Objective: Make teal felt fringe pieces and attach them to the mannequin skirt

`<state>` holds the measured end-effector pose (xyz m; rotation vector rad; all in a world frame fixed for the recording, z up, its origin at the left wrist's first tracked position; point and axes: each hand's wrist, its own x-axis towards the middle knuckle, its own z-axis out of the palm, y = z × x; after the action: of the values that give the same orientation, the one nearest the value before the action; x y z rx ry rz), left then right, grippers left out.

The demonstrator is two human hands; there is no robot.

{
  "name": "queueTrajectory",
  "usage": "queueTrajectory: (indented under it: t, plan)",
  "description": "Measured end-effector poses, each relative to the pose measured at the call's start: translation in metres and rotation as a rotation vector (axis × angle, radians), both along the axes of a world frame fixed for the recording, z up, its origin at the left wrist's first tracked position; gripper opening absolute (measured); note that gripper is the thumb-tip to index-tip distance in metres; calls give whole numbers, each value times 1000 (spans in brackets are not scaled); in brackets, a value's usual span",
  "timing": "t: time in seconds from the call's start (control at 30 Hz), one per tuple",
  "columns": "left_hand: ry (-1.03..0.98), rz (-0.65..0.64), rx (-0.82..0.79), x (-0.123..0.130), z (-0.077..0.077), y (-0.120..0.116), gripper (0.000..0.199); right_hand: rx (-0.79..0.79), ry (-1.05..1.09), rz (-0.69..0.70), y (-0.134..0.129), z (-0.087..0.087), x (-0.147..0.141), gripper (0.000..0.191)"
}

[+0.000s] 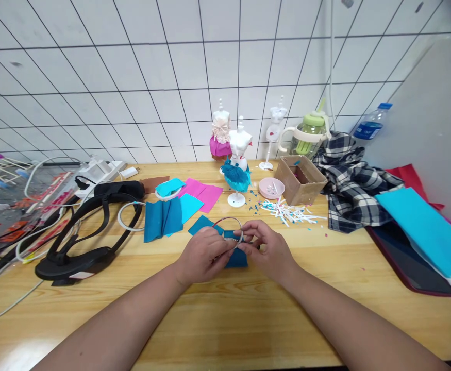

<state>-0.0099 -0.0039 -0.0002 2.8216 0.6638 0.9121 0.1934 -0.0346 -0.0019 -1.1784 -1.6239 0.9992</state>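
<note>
Landmark: front mannequin [240,141], the white one in a teal skirt, standing on the counter [225,319]. All places are relative to it, as seen by the wearer.

Thin ring [242,230]: straight in front of the mannequin, on the wearer's side of its base, up between both hands. Left hand [209,252] is in front of the mannequin and to its left, fingers curled, gripping the ring's left and near part. Right hand [266,249] is in front and to its right, fingertips pinching the ring's right edge. Small dark item at the right fingertips, too small to ID.

Teal piece [235,258]: in front of the mannequin, below the ring and between the hands, partly covered. Can't tell if the ring touches it.

Left of the mannequin: magenta sheets [210,197], cyan sheet [191,206], folded teal cloth [163,220], a cyan-covered ring [170,187]. Further left: white hoop [120,220], then black headset [74,263].

Right of the mannequin: pink dish [266,191], white strips [287,211] scattered in front of the dish, cardboard box [306,190]. Well right: plaid cloth [345,170].

Behind it: two more mannequins, one back left [220,129], one back right [275,129].
</note>
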Motion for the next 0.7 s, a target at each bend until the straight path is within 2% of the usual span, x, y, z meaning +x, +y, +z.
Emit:
queueTrajectory:
  t: [0.33,0.47,0.53,0.6,0.7]
  plan:
    - [42,34,36,1,-2,0,17,-59,28,25,0,2,0,10]
    - [58,66,26,2,0,0,19,-27,-6,-71,2,-1,1,15]
    - [63,80,12,2,1,0,19,-15,-5,-132,3,-2,3,25]
    - [64,83,10,3,2,0,19,13,-22,-136,4,-2,4,33]
    - [68,92,19,3,1,-1,18,35,-65,-148,4,-3,5,22]
